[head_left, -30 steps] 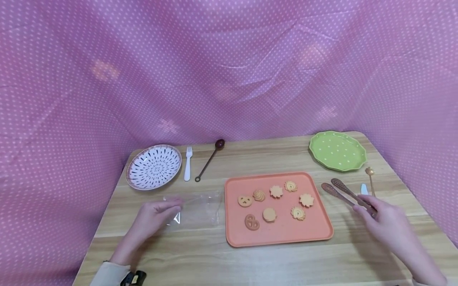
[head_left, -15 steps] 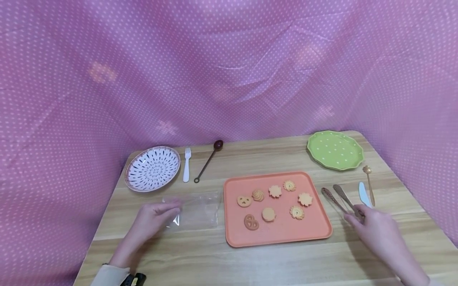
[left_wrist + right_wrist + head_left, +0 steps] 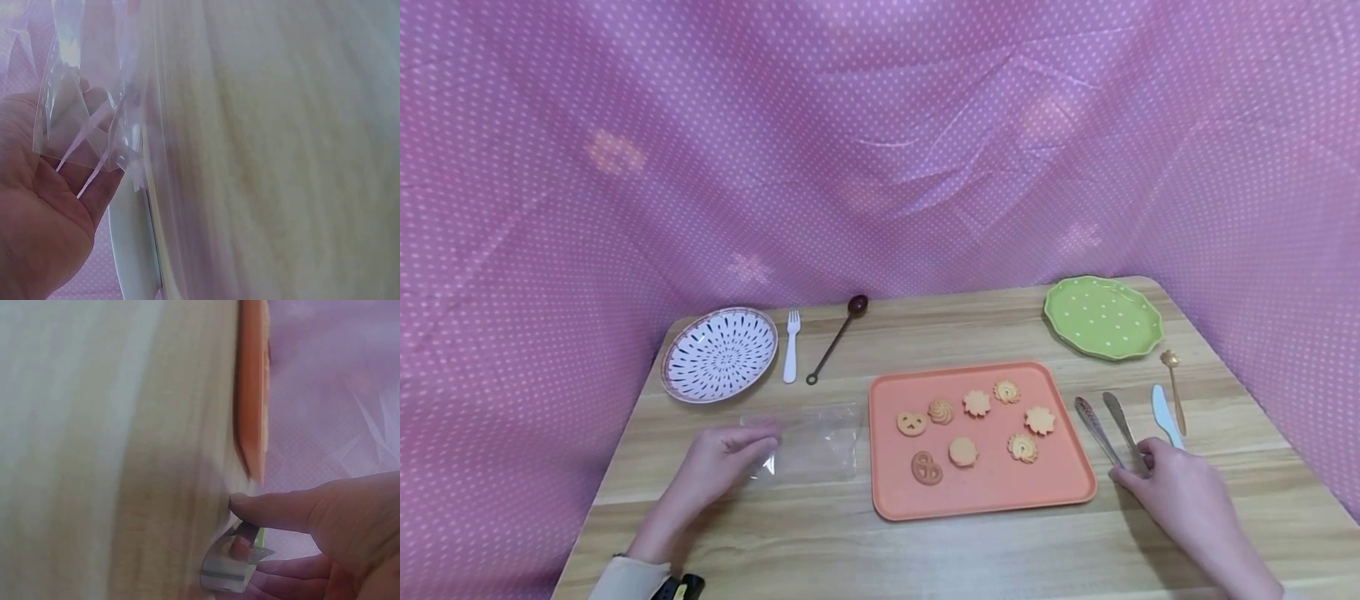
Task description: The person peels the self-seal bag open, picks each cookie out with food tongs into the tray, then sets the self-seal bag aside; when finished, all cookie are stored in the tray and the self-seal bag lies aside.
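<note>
At the left of the table my left hand (image 3: 718,460) pinches the end of a clear plastic bag (image 3: 820,442), which extends toward the tray. In the left wrist view, transparent film of the bag (image 3: 87,125) covers part of the fingers. Right of the tray, my right hand (image 3: 1183,492) holds metal tongs (image 3: 1097,425) between thumb and fingers. Their two perforated arms spread apart and point away from me. The right wrist view shows the bent end of the tongs (image 3: 228,565) beside the thumb. Between the hands, an orange tray (image 3: 985,496) bears several cookies (image 3: 962,452).
A patterned white plate (image 3: 722,354), a white fork (image 3: 792,346) and a dark long-handled spoon (image 3: 838,337) lie at the back left. At the right are a green dotted plate (image 3: 1103,318), a pale blue knife (image 3: 1165,417) and a gold spoon (image 3: 1177,392). Pink dotted cloth (image 3: 880,150) surrounds the table.
My right hand has moved left and nearer to me with the tongs, lower toward the tabletop. More of the knife now shows. My left hand stays in place with the bag.
</note>
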`<state>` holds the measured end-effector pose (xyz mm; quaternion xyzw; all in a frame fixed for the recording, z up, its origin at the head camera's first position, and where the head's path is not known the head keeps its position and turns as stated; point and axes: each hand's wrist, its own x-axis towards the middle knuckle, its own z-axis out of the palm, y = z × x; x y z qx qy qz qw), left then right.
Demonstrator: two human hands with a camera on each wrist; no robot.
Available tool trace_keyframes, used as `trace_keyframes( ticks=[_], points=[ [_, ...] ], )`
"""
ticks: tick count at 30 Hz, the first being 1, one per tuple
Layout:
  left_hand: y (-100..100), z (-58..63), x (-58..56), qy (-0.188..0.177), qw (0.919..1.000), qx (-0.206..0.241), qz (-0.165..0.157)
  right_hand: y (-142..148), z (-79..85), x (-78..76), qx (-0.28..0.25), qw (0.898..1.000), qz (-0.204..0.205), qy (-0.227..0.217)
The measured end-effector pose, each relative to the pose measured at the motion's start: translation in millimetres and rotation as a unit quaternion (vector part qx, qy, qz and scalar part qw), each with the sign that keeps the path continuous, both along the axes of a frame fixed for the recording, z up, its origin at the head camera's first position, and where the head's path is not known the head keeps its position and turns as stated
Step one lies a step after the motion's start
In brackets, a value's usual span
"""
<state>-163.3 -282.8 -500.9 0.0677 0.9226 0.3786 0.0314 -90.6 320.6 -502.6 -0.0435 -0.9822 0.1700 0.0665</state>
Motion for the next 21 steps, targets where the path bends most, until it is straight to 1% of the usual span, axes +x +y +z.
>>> trace_keyframes(
  ticks=[3,6,8,11,13,15,18,21],
  points=[
    [0,-0.6,0.8,-0.005,0.9999,0.009,-0.004,2,4.1,-1.0,0.001,1.0,0.004,-0.024],
    [0,-1.6,1.2,-0.007,0.9999,0.013,-0.008,3,11.9,-3.2,0.0,0.999,0.009,-0.05],
    [0,-1.9,1.3,-0.008,0.9998,0.016,-0.01,1,17.8,-6.0,-0.002,0.998,0.007,-0.056],
    [0,-1.2,1.8,0.001,0.9999,0.002,-0.012,-4,26.3,-15.9,-0.006,1.0,0.004,-0.025],
    [1,1.0,1.4,0.02,0.9995,-0.02,-0.015,-9,32.6,-25.3,-0.002,1.0,0.0,-0.001],
    [5,5.7,-0.3,0.047,0.9974,-0.052,-0.016,-15,39.6,-37.5,-0.001,1.0,0.005,0.028],
    [16,16.9,-7.2,0.095,0.9899,-0.104,-0.014,-25,49.0,-58.2,0.008,0.998,0.024,0.057],
    [33,29.4,-18.7,0.124,0.9809,-0.15,-0.011,-37,54.0,-78.9,0.02,0.996,0.05,0.076]
  ],
)
